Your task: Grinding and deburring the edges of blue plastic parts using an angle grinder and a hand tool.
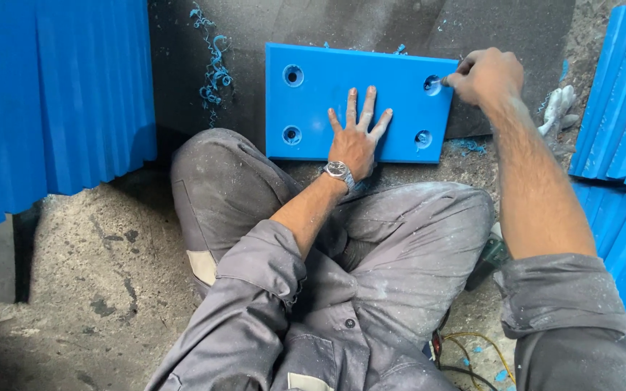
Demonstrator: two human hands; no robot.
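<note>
Four countersunk holes mark the corners of a blue plastic plate [360, 101] that lies flat on the dark floor [204, 36] in the upper middle of the frame, just beyond the seated person's crossed legs. The left hand [357, 137] rests on the plate's lower middle, palm down and fingers spread wide, gripping nothing; a wristwatch [339, 172] sits on that wrist. The right hand [485, 76] is at the plate's upper right corner, its fingers pinched together around a small tool or bit whose tip meets the upper right hole [432, 85]; what exactly it pinches is too small to tell. Curled blue shavings [215, 69] lie scattered on the floor to the upper left of the plate. Stacks of blue panels [52, 101] stand along the left edge of the frame, and more blue slabs [621, 108] lean along the right edge. A pale glove [559, 108] lies on the floor just right of the right hand's wrist.
</note>
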